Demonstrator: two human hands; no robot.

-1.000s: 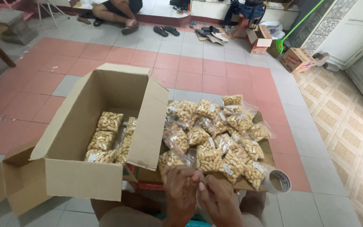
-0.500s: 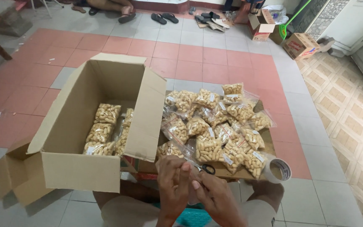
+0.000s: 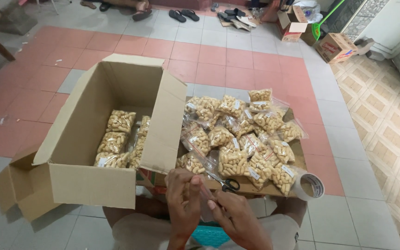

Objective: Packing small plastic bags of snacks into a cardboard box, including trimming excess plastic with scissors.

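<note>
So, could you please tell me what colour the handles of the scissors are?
Black; the scissors show best in the head view, lying beside the snack bags.

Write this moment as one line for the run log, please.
both hands pinch clear bag | scissors on cardboard | snack bags piled right | box open left

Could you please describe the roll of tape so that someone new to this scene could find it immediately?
Start at the big open cardboard box on the tiled floor; right of it lies a flat cardboard sheet heaped with clear snack bags. At the sheet's near right corner sits the roll of tape, the only round, hollow thing there.
</note>
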